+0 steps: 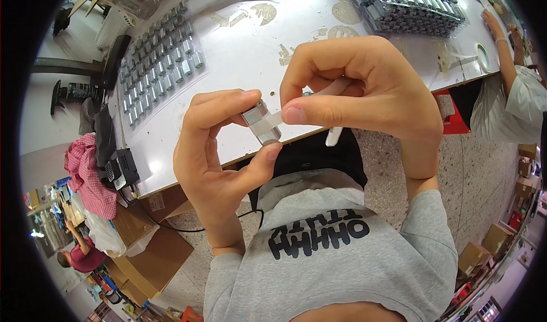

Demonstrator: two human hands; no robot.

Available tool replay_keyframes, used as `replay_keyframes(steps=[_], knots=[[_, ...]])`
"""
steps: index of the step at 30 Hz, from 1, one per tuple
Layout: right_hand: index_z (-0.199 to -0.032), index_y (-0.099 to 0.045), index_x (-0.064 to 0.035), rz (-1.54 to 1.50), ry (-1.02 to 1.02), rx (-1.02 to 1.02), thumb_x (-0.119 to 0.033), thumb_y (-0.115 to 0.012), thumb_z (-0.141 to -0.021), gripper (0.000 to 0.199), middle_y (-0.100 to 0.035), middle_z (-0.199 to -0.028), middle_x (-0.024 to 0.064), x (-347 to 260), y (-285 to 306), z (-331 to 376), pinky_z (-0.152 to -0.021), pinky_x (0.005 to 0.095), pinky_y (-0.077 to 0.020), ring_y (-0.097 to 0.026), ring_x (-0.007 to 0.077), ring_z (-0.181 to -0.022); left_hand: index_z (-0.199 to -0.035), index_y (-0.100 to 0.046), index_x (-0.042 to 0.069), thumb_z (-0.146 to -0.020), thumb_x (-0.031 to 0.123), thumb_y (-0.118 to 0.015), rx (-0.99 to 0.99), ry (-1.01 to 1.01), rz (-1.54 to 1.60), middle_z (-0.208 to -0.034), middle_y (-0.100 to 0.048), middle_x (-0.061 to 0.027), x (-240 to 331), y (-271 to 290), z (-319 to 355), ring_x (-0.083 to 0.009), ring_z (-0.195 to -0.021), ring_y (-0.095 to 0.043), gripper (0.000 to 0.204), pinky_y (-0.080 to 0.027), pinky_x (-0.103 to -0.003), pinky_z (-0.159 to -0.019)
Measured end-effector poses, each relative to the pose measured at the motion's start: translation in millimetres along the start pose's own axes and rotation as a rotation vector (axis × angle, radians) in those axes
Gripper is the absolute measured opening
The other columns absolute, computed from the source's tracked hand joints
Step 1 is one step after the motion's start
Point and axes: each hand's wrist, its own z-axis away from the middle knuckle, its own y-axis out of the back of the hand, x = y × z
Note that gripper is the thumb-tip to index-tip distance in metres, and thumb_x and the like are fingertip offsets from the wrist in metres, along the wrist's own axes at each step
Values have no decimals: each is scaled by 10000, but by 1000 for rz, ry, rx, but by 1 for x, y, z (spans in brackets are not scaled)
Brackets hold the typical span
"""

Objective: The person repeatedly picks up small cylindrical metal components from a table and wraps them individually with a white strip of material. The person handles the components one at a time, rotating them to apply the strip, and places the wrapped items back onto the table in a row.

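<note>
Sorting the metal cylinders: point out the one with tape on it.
It is the small metal cylinder pinched in the left hand; the right hand presses a tape strip across it. The others lie bare in rows on the table.

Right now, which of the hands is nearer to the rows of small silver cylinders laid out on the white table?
Left. The left hand is just right of and below the rows of small silver cylinders; the right hand is farther right.

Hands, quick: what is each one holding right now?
Left hand: closed on the small metal cylinder, thumb below, fingers on top.
Right hand: pinching the strip of clear tape against that cylinder.
</note>
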Motion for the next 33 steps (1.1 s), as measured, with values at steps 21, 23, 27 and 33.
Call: replay_keyframes(steps=[21,23,27,33], knots=[[-750,-552,-20,222,328,297,-9,-590,-727,46,-354,-497,-77,14,-23,-3,-404,157,-199,-268,-13,-450,-1218,-369,-99,-755,-106,-486,93,104,30,-1138,-501,-220,13,-18,5,-211,-947,-560,477,-460,-278,-818],[-743,-546,-24,221,353,313,-2,-583,-724,47,-353,-502,-73,14,-24,-3,-402,163,-202,-264,-9,-450,-1219,-368,-99,-770,-85,-490,159,146,76,-1116,-517,-208,18,-23,5,-200,-921,-570,465,-459,-273,-818],[-735,-544,-33,278,397,300,18,-590,-704,75,-379,-518,-63,12,-22,-2,-402,175,-217,-271,2,-446,-1198,-378,-94,-776,-59,-510,20,187,168,-1095,-530,-191,16,-11,7,-175,-892,-578,444,-465,-261,-798],[-730,-542,-36,486,649,307,57,-631,-601,182,-418,-529,-10,19,-23,-8,-414,224,-245,-327,86,-448,-1052,-423,-39,-751,-65,-542,94,318,226,-934,-580,-125,15,-15,5,-143,-860,-577,325,-474,-240,-755]])
